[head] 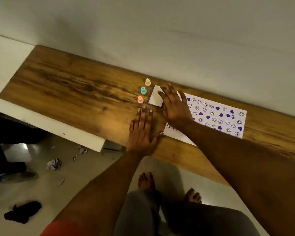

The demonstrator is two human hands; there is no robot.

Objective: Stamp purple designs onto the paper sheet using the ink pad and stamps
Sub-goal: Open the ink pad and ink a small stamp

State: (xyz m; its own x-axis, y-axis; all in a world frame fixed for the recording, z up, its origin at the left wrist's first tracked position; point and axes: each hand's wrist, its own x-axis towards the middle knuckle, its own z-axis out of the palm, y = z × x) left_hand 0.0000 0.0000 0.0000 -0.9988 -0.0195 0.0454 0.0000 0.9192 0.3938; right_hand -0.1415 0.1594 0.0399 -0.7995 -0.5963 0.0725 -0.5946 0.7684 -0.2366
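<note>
- Nearest to view, the person's 2 bare forearms reach out over grey-trousered legs and bare feet (146, 181) on the pale floor.
- Beyond them a long wooden table (71, 86) runs along a plain wall, its grain dark and streaky.
- On the right part of it lies the paper sheet (216, 116), white, flat, already covered with purple smiley faces and solid hearts.
- Over that sheet's left end the right hand (174, 108) lies spread, fingers apart and gripping nothing; its fingertips rest on the ink pad (155, 97), a white box with a purple edge, just left of the sheet.
- Flat on the bare wood sits the left hand (141, 132), palm down, fingers straight, holding nothing, its thumb reaching the sheet's near corner.
- 3 small stamps stand upright in a row beside the pad: a cream stamp (147, 81) farthest, a teal stamp (143, 90) in the middle, a pink stamp (140, 99) nearest.
- Crumpled paper scraps (54, 164) litter the floor at left.
</note>
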